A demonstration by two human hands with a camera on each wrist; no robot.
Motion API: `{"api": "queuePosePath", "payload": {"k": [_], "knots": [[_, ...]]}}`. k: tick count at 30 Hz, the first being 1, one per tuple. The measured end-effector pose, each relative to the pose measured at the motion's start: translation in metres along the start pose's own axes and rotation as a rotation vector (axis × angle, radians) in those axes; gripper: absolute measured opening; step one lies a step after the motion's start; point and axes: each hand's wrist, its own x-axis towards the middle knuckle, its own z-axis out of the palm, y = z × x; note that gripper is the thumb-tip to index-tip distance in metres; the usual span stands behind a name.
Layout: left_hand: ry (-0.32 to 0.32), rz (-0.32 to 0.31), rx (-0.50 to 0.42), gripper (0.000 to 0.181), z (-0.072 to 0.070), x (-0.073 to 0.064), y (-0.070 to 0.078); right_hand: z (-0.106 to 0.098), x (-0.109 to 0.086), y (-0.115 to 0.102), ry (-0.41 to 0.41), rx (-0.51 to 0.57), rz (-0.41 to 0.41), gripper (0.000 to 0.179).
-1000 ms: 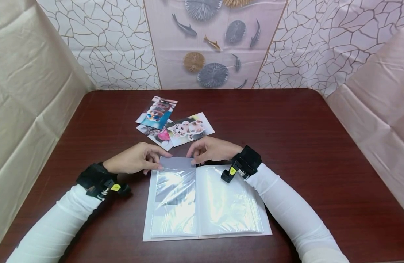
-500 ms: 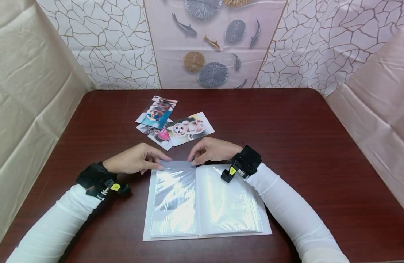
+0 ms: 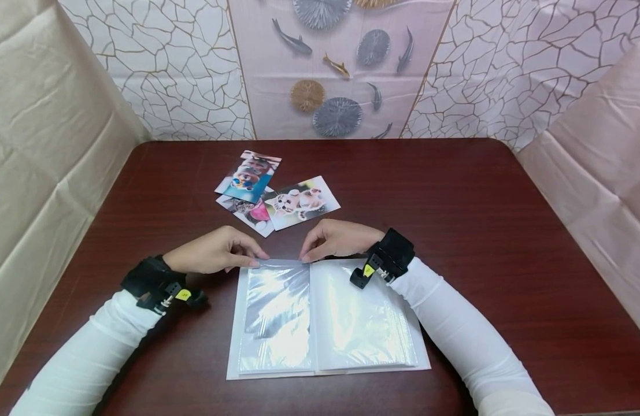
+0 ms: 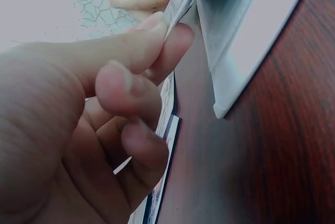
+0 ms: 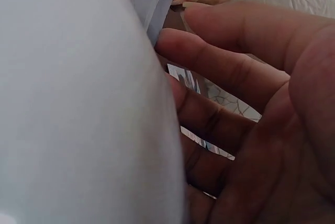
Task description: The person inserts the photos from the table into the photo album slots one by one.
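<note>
A white photo album [image 3: 424,361] lies spread on the table, with clear plastic sleeves over both pages. A photo [image 3: 283,263], its plain pale side up, is inside the left page's sleeve [image 3: 280,346], with a narrow strip showing at the top. My left hand [image 3: 218,251] pinches the sleeve's upper left edge between thumb and index finger; the left wrist view shows this pinch close up. My right hand [image 3: 340,238] has its thumb and index finger on the photo's top edge, near the album's fold. Glare hides part of the left sleeve.
Beyond the hands lie several loose animal photos: a kitten photo [image 3: 302,202], a blue-toned photo [image 3: 252,178] and, partly beneath, a photo with a pink patch [image 3: 245,215]. A patterned cloth [image 3: 184,69] hangs behind the dark wooden table [image 3: 481,231].
The photo has slid down into the left sleeve, so less of it shows above the top. The right hand has moved slightly toward the album with it; the left hand has barely moved.
</note>
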Motion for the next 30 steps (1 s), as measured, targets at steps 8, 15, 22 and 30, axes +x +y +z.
{"api": "queuePosePath", "payload": {"k": [8, 15, 22, 30], "knots": [[-0.025, 0.031, -0.003, 0.022, -0.001, -0.001, 0.001, 0.001, -0.002, -0.005, -0.008, -0.06, -0.036, 0.016], [-0.07, 0.048, -0.002, 0.02, 0.001, 0.0, -0.001, 0.001, -0.005, -0.005, -0.04, -0.082, -0.031, 0.019], [-0.04, 0.01, 0.009, 0.018, 0.008, 0.004, 0.002, -0.005, -0.021, -0.012, -0.02, -0.102, -0.012, 0.022], [-0.013, -0.009, 0.081, 0.019, 0.026, 0.023, 0.016, -0.012, -0.055, -0.017, 0.082, -0.213, 0.026, 0.019]]}}
